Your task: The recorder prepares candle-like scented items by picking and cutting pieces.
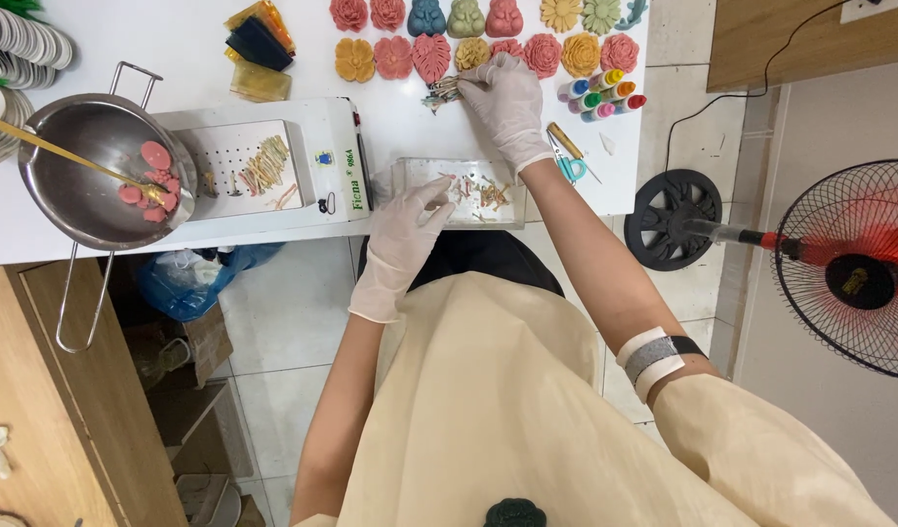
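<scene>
So the person's got white gloves on both hands, working at a white table [107, 239] from a seat right up against it. The right hand [508, 102] is out past the clear plastic tray [410, 181], fingers pinched together on a little bundle of wax scraps [442, 93], thin greenish and brown slivers, lying just below the row of flower-shaped wax pieces [488, 49]. The left hand [405, 239] sits at the near left corner of that tray, fingers loosely apart, fingertips touching the rim, not clamped on anything as far as the view shows. More slivers lie scattered inside the tray.

Those scraps look super light and brittle, probably snap or crumble if squeezed, so a soft pinch across the middle of the bundle seems the way to go. Gloves likely make tiny bits cling or slip. The tray's thin and light too, so it would skid unless steadied at the rim.

Around it: small scissors with blue handles [569, 156] and 6 or so coloured dye bottles [600, 93] by the right wrist, a white heating machine [273, 166] with more slivers on top, and a steel pot [98, 171] holding pink wax discs and a stick. A red fan [849, 268] stands on the floor to the right
</scene>
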